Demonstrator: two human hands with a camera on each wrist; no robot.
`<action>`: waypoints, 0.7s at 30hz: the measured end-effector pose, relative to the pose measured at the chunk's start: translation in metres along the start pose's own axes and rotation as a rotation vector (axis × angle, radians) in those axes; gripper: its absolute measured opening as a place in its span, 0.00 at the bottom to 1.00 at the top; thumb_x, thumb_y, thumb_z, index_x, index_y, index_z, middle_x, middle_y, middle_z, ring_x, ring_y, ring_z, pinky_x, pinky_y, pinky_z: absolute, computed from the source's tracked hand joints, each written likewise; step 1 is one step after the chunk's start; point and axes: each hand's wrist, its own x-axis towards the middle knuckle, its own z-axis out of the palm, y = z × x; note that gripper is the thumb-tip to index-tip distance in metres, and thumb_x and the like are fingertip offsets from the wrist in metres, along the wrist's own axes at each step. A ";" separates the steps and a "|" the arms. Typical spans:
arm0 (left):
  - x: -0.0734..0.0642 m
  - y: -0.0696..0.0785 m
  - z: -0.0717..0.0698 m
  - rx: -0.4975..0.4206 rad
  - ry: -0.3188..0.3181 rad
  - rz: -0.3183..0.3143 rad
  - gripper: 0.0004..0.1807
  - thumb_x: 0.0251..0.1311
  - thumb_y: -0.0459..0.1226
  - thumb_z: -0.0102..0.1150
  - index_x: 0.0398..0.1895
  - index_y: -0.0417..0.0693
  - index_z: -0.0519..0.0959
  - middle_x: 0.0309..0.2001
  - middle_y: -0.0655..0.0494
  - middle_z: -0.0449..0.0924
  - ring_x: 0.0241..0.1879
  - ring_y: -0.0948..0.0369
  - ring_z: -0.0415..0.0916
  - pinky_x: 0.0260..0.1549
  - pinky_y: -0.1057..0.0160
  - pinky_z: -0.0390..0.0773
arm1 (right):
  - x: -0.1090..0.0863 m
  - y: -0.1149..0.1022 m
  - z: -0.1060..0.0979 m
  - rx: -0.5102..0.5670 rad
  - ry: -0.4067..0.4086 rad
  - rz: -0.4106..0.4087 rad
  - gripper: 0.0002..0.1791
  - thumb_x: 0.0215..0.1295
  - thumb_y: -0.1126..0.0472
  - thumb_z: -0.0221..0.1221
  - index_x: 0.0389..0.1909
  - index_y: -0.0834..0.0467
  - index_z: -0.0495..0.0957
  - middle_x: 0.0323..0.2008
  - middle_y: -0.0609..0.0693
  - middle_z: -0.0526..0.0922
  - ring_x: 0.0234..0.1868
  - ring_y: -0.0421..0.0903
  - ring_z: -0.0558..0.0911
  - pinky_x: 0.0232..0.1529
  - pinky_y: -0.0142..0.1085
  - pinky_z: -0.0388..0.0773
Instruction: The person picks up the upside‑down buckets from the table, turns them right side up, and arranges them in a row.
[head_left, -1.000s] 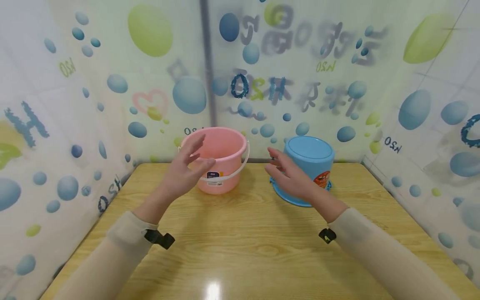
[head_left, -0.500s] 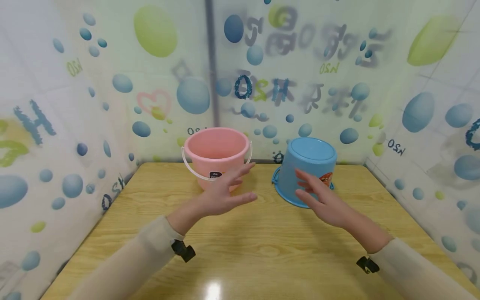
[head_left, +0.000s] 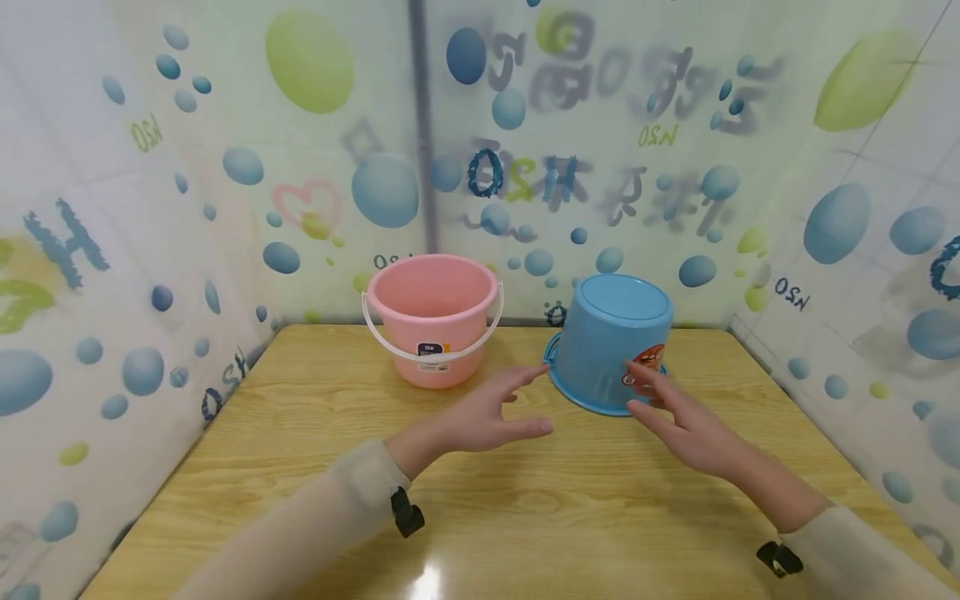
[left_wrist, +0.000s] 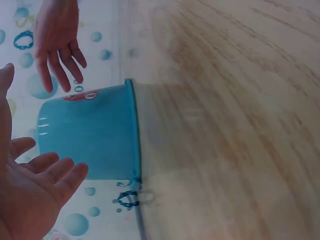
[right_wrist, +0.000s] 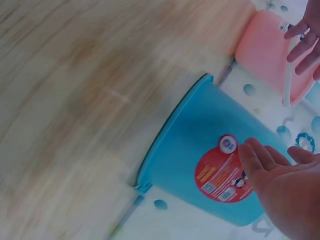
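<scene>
A blue bucket point(head_left: 600, 350) stands upside down on the wooden table, its wide rim on the tabletop and a red round label point(right_wrist: 223, 175) on its side. My left hand point(head_left: 487, 414) hovers in front and to the left of it, fingers extended and holding nothing. On the other side, my right hand point(head_left: 693, 429) overlaps the label in the head view, its fingers relaxed and bare. To the left, a pink bucket point(head_left: 435, 333) stands upright with its white handle point(head_left: 480, 343) hanging across the front. In the left wrist view both hands flank the blue bucket.
Beneath everything lies a light wooden table point(head_left: 525, 517). Curtains point(head_left: 315, 217) printed with blue and green bubbles enclose its back and both sides. The pink bucket stands left of the blue one with a gap between them.
Both hands have moved right and lower, the left from before the pink bucket toward the blue one, the right across to the blue bucket's right side. Both buckets stay in place.
</scene>
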 end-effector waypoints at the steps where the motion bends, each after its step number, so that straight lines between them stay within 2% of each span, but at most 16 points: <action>1: 0.003 -0.003 0.003 0.005 -0.006 -0.010 0.46 0.76 0.54 0.67 0.90 0.57 0.57 0.88 0.55 0.58 0.85 0.49 0.60 0.79 0.44 0.71 | -0.002 0.003 -0.002 -0.002 0.003 0.005 0.35 0.90 0.53 0.51 0.88 0.62 0.54 0.83 0.66 0.63 0.77 0.71 0.72 0.70 0.69 0.76; 6: 0.020 -0.017 0.010 0.041 -0.017 -0.063 0.48 0.76 0.57 0.66 0.90 0.56 0.56 0.88 0.53 0.59 0.85 0.47 0.61 0.79 0.44 0.72 | -0.008 0.024 -0.013 -0.028 0.017 0.064 0.37 0.90 0.52 0.51 0.88 0.62 0.52 0.82 0.69 0.63 0.75 0.74 0.74 0.68 0.67 0.79; 11: 0.040 -0.026 0.012 0.067 -0.007 -0.140 0.51 0.74 0.59 0.67 0.91 0.53 0.55 0.88 0.48 0.58 0.85 0.45 0.61 0.80 0.40 0.69 | -0.005 0.048 -0.026 -0.045 -0.004 0.182 0.43 0.90 0.48 0.51 0.88 0.68 0.44 0.80 0.78 0.59 0.74 0.81 0.71 0.68 0.75 0.75; 16: 0.061 -0.036 0.012 0.066 -0.001 -0.208 0.53 0.72 0.60 0.69 0.91 0.51 0.54 0.88 0.46 0.58 0.86 0.44 0.59 0.81 0.38 0.66 | 0.007 0.073 -0.035 -0.057 -0.063 0.253 0.53 0.85 0.46 0.58 0.86 0.74 0.38 0.80 0.84 0.54 0.74 0.86 0.66 0.70 0.78 0.69; 21: 0.079 -0.049 0.012 0.048 0.000 -0.257 0.56 0.70 0.61 0.71 0.91 0.52 0.53 0.88 0.48 0.58 0.87 0.46 0.56 0.83 0.39 0.64 | 0.021 0.091 -0.038 -0.065 -0.126 0.316 0.61 0.79 0.46 0.66 0.85 0.77 0.35 0.80 0.86 0.49 0.74 0.88 0.63 0.70 0.77 0.70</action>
